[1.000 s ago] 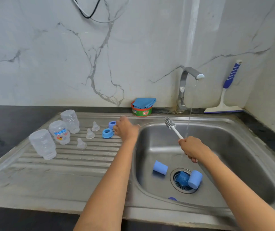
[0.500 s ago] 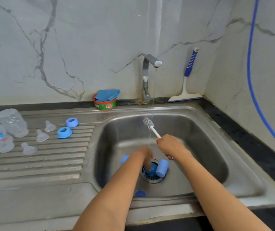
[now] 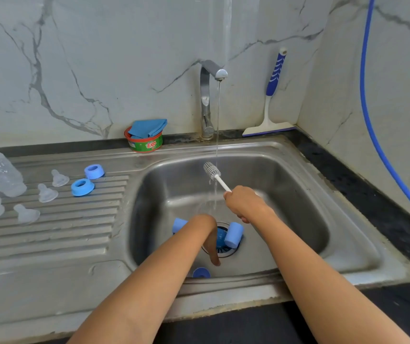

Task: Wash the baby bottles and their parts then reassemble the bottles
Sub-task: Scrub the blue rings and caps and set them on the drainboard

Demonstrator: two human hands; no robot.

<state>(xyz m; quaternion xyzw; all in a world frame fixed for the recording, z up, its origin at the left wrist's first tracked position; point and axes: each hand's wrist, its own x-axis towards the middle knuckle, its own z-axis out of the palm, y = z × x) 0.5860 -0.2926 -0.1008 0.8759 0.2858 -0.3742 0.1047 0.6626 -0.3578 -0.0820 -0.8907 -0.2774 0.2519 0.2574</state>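
So our right hand (image 3: 245,204) grips the brush (image 3: 212,171) under the tap (image 3: 209,95); left hand (image 3: 210,240) hangs straight-fingered beside the blue cap (image 3: 233,234) in the sink (image 3: 298,150), marble walls (image 3: 99,58) behind.

White grey-veined marble walls (image 3: 99,58) met far right; black countertop (image 3: 372,202) ran below, evenly lit.

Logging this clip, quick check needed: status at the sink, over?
Right hand grips brush under running tap. Left hand open, low in basin by drain. Blue cap beside it, not held. Nothing blocking.
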